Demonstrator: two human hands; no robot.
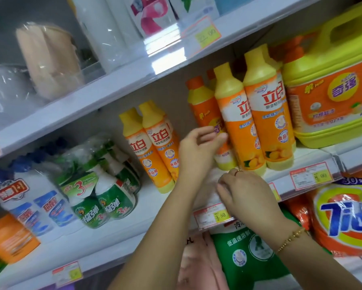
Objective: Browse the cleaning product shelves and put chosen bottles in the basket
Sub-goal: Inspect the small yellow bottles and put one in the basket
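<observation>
My left hand (197, 149) is raised at the middle shelf, fingers apart and loosely curled around the lower part of a small orange-capped dish soap bottle (201, 105); the motion blur hides whether they touch. Beside it on the right stand two taller yellow-capped orange bottles (268, 114). My right hand (245, 193), wearing a ring and a bracelet, rests with bent fingers on the shelf's front lip, just above a price label (212, 215). It holds nothing. No basket is in view.
A pair of orange bottles (155, 147) stands left of my hands, with green spray bottles (104, 185) and blue-white bottles (29, 201) beyond. A large yellow jug (330, 91) sits at right. Detergent bags (347, 216) fill the lower shelf, paper rolls (104, 34) the top.
</observation>
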